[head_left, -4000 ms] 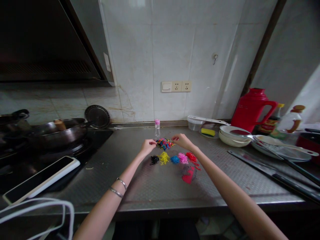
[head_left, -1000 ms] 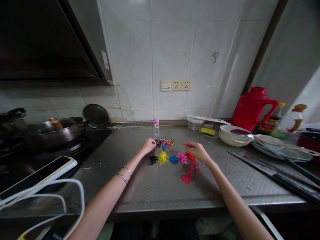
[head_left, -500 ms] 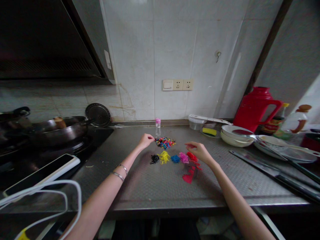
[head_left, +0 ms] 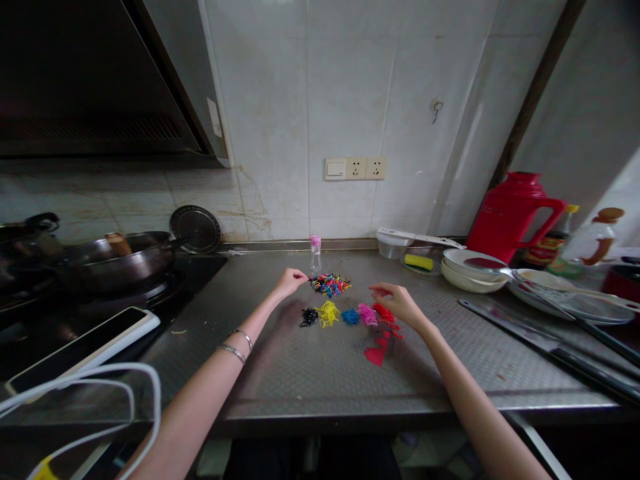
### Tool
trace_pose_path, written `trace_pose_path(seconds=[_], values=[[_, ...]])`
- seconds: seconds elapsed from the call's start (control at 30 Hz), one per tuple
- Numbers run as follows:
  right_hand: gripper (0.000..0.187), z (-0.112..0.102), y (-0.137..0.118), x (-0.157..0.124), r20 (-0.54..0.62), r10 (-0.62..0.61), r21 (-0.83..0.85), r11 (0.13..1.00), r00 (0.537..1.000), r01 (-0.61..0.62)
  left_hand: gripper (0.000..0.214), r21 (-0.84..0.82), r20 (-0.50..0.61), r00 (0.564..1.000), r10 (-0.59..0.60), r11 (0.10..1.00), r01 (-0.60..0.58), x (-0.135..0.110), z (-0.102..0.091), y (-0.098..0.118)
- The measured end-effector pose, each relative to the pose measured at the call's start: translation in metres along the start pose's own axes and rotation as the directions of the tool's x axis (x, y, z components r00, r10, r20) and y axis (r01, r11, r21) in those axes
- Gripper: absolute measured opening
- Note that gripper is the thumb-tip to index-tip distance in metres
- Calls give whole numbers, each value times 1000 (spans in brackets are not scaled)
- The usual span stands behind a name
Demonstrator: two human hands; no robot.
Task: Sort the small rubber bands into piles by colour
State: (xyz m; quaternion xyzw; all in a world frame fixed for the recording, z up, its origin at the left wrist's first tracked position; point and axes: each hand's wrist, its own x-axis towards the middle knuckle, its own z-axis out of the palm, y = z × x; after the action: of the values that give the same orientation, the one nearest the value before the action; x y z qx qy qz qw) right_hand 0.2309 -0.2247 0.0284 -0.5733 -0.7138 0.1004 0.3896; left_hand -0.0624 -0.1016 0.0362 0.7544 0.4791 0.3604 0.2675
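Observation:
My left hand [head_left: 290, 283] is pinched at the left edge of a mixed pile of small coloured rubber bands [head_left: 331, 285]; whatever sits between its fingertips is too small to make out. My right hand [head_left: 395, 300] hovers over the red rubber bands [head_left: 384, 312], fingers bent together, their tips partly hidden. In a row in front of the mixed pile lie separate heaps of black bands [head_left: 309, 317], yellow bands [head_left: 329, 313], blue bands [head_left: 351, 317] and pink bands [head_left: 368, 314]. A clear little bottle with a pink cap [head_left: 315, 253] stands behind the mixed pile.
A red heart-patterned clear bag [head_left: 376, 352] lies nearer me. Rightward are a sponge [head_left: 419, 262], stacked bowls [head_left: 473, 277], a long knife [head_left: 540, 337] and a red thermos [head_left: 510, 217]. Leftward, a pan [head_left: 120, 263] sits on the stove, with a white device [head_left: 85, 347] and cable [head_left: 159, 393].
Both hands stay almost where they were. The view has shifted very slightly; the piles look the same.

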Motion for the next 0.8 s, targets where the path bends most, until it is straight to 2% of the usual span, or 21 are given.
trace_pose_path(seconds=[0.23,0.43,0.67,0.8], values=[[32,0,0,0,1,10,2,1000,1000,-10,20,0,45,996,75,997,-75,-7,-5,15],[31,1,-4,-1,3,-1,-19,1000,1000,1,19,17,180,978,102,994,-107,-27,-21,17],[31,2,-6,-2,6,8,-17,1000,1000,-8,18,-17,393,916,83,996,-83,-50,-31,14],[31,1,-5,-2,9,8,-26,1000,1000,-8,16,-24,442,893,89,996,-88,-54,-29,7]])
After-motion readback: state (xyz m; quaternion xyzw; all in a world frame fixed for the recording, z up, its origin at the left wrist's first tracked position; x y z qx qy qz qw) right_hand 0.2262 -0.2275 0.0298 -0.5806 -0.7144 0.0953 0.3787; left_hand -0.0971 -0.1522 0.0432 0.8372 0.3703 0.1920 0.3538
